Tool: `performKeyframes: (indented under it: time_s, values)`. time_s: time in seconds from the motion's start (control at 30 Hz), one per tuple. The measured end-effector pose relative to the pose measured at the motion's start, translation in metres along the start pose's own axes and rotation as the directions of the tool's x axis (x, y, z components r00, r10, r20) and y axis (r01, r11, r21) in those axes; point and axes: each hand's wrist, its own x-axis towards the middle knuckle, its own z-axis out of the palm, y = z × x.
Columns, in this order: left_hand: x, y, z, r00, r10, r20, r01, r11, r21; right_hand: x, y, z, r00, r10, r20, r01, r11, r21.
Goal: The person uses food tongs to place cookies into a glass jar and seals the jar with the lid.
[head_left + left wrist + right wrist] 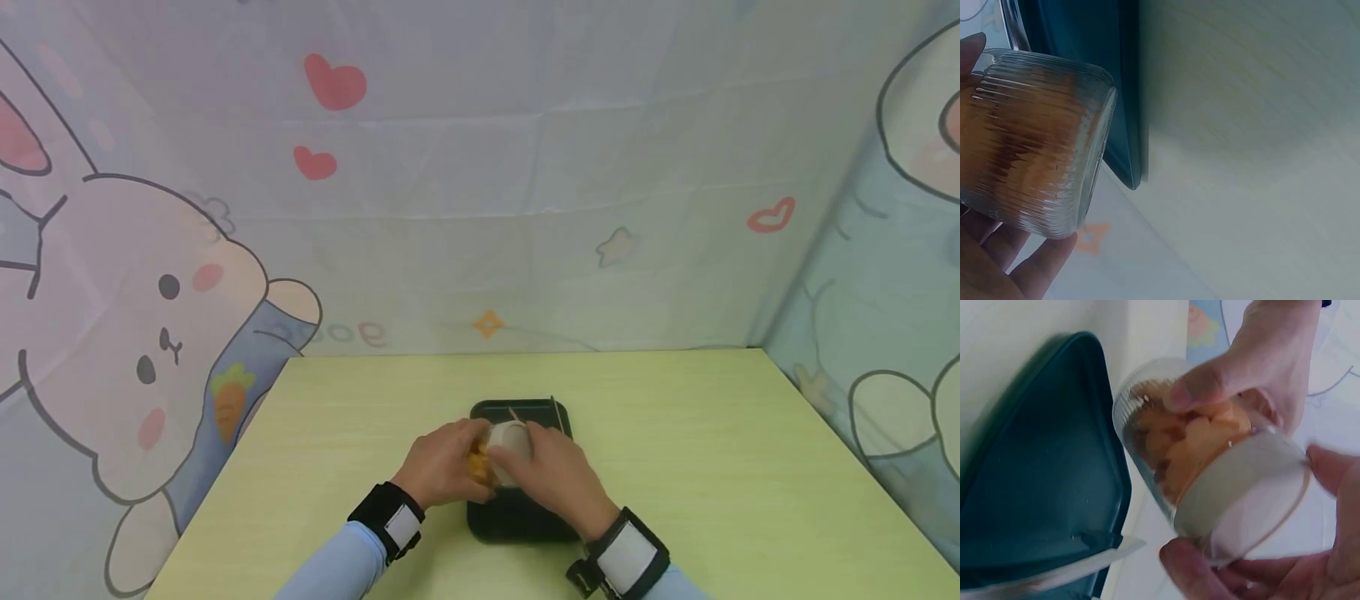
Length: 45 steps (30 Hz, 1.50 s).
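A ribbed clear jar point(1141, 425) holds orange-brown pieces that look like flower-shaped cookies. My left hand point(442, 462) grips the jar round its body, thumb along the side in the right wrist view. On the jar sits a white lid point(1241, 481), tilted towards my right hand point(558, 471). The right hand's thumb and fingers hold the lid at its rim from opposite sides. Both hands are above a dark green tray point(517, 521). In the left wrist view the jar's base point(1100, 150) faces the table, with left fingers point(1041, 265) underneath.
A long thin pale strip point(1054, 578) lies across the tray's edge; its kind is unclear. The tray rests on a light yellow table point(360, 408). A printed cloth point(450, 183) with hearts and a rabbit hangs behind the table's far edge.
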Motion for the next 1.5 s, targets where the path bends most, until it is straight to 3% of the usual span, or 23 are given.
performKeyframes:
  time_s: [0.13, 0.23, 0.4, 0.57, 0.7, 0.87, 1.07, 1.3, 1.5]
  values:
    - [0.0, 0.0, 0.0, 1.0, 0.01, -0.01, -0.01, 1.0, -0.002, 0.001, 0.0, 0.002, 0.997, 0.072, -0.006, -0.072, 0.997, -0.008]
    - [0.0, -0.001, 0.001, 1.0, 0.011, -0.014, -0.011, 1.0, 0.001, 0.001, 0.002, 0.002, 0.998, 0.066, 0.008, -0.066, 0.998, -0.013]
    - [0.0, -0.002, 0.0, 1.0, -0.005, -0.009, 0.005, 1.0, 0.017, 0.002, 0.007, -0.003, 0.996, -0.046, 0.076, 0.046, 0.999, -0.007]
    - [-0.001, -0.003, -0.002, 1.0, -0.012, -0.003, 0.012, 1.0, 0.015, 0.003, 0.013, -0.005, 0.965, -0.232, 0.124, 0.23, 0.973, 0.031]
    - [0.0, -0.003, -0.001, 1.0, -0.003, -0.007, 0.003, 1.0, 0.008, 0.002, 0.015, -0.005, 0.957, -0.271, 0.106, 0.27, 0.963, 0.025]
    - [0.0, -0.004, 0.001, 1.0, 0.005, -0.009, -0.005, 1.0, 0.012, 0.001, 0.012, -0.003, 0.974, -0.209, 0.089, 0.21, 0.978, -0.003]
    - [0.001, -0.003, 0.004, 0.999, 0.028, -0.024, -0.027, 0.999, 0.034, 0.0, 0.007, -0.001, 0.997, -0.07, 0.038, 0.07, 0.997, -0.01]
    - [0.001, -0.001, 0.005, 0.999, 0.047, -0.017, -0.046, 0.998, 0.041, 0.0, -0.002, -0.001, 0.997, 0.061, 0.038, -0.062, 0.998, 0.025]
    - [0.001, -0.001, 0.007, 0.997, 0.065, -0.045, -0.063, 0.997, 0.042, 0.0, -0.004, 0.0, 0.995, 0.09, 0.032, -0.091, 0.996, 0.001]
